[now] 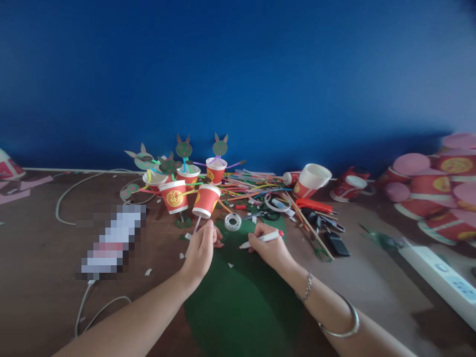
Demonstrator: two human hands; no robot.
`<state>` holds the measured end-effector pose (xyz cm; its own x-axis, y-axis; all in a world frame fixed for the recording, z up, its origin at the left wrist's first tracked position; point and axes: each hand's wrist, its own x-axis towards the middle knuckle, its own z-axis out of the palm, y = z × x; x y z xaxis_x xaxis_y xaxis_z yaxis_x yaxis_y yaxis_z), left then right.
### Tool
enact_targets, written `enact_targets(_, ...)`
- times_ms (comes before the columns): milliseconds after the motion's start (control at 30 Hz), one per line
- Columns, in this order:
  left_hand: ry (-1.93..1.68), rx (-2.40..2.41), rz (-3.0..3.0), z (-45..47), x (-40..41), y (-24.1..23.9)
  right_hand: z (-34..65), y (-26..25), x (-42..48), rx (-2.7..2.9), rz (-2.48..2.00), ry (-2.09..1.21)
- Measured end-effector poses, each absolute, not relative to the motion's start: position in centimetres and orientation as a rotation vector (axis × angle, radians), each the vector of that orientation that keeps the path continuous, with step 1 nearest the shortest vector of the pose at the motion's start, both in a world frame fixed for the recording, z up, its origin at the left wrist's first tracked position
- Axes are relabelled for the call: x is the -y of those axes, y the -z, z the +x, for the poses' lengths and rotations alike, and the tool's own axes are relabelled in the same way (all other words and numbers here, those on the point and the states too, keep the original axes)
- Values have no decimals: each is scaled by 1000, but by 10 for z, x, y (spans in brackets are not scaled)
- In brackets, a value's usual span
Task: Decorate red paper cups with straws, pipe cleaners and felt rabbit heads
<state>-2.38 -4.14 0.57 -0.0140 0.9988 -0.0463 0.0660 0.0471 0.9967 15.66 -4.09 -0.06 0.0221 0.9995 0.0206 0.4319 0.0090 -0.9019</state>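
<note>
My right hand (269, 245) is closed around a white marker (266, 238) with a red end, its tip pointing left just over a dark green sheet of paper (238, 292). At the sheet's left edge, my left hand (201, 248) has its fingers curled in; whatever they hold, if anything, is hidden. Just beyond it a red and white paper cup (207, 201) leans, a pale straw (197, 225) running down from it towards the hand. A white roll of tape (233, 221) lies between and beyond the hands. Scissors (269, 215) rest on scraps behind it.
Several cups carry straw arms and green eared paper heads (220, 147). Behind lies a pile of coloured straws (253, 183). At right are stacked white cups (312, 178), a red-orange cutter (316, 205), keys (336, 243) and a power strip (442, 272). A blurred-out phone (113, 240) charges at left.
</note>
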Motion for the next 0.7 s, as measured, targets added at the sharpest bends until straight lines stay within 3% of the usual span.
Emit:
enact_targets(433,-1166,-1276,1205,-24,41,-4,157,5,40,1500,-1504,-953)
enact_targets(700,-1173,-1263,1202,-24,41,-6,158,-1,39,1189,-1292,-990)
